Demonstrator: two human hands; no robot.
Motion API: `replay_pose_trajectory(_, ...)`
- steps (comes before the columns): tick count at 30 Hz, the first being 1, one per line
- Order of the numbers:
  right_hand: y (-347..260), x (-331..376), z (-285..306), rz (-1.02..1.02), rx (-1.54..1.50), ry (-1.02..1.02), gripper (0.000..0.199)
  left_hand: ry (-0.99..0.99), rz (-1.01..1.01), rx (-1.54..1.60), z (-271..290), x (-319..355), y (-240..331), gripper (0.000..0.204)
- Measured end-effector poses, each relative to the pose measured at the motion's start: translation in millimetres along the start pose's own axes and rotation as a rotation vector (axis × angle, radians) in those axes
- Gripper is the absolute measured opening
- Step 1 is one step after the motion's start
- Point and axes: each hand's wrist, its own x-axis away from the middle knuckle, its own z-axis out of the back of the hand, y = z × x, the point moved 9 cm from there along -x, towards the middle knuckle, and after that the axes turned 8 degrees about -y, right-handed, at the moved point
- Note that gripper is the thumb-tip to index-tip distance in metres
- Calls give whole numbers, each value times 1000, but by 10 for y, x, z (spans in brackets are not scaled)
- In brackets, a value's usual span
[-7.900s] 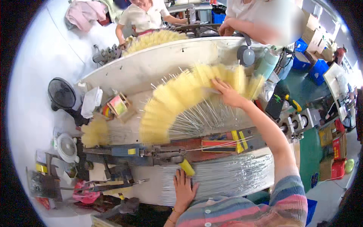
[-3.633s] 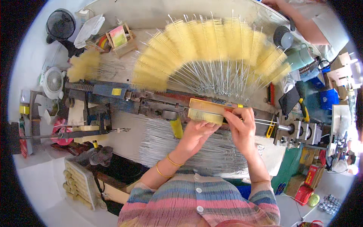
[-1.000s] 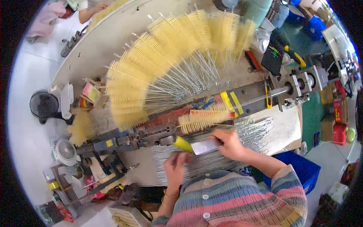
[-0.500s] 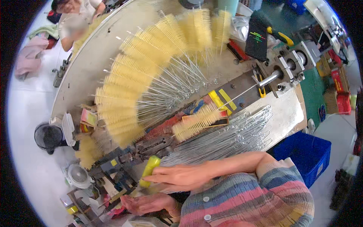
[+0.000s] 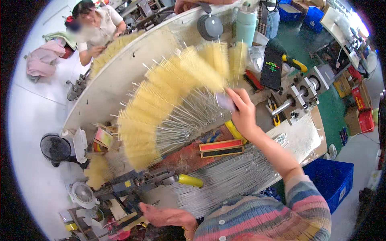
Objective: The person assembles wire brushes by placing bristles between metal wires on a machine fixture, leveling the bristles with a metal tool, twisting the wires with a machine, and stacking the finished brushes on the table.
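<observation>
My right hand is closed at the lower end of a yellow-bristled wire brush, above the right part of a fanned pile of similar brushes. A blurred pale lilac patch shows at its fingers; I cannot make out what it is. Low in the view, my left hand is open and holds nothing, its fingers pointing left beside the dark metal clamp device. The device's yellow-green lever handle points right, with no hand on it.
Many bare looped wires lie across the near bench. A red-and-black block sits behind them. At right are a metal spindle, a phone and a blue bin. Another person sits far left.
My right hand has left the lever handle and moved up and right to the pile with a brush. The brush that stretched from the spindle is gone from there. The lever has swung right.
</observation>
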Motion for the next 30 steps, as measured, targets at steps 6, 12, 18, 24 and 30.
replay_pose_trajectory(6,-206,292,-96,130,212,-195,45,-838,58,259,-743,429,111,29)
replay_pose_trajectory(12,33,1576,110,15,269,-699,39,-1151,-110,36,-1450,1032,218,15)
replay_pose_trajectory(18,78,1452,19,-37,142,-834,35,-1229,-115,74,-1597,956,158,15)
replay_pose_trajectory(24,437,1465,95,-253,139,-755,26,-1201,-111,155,-1600,963,241,17)
replay_pose_trajectory(30,597,1266,347,-339,-29,-713,16,-1080,-14,113,-1576,842,167,26)
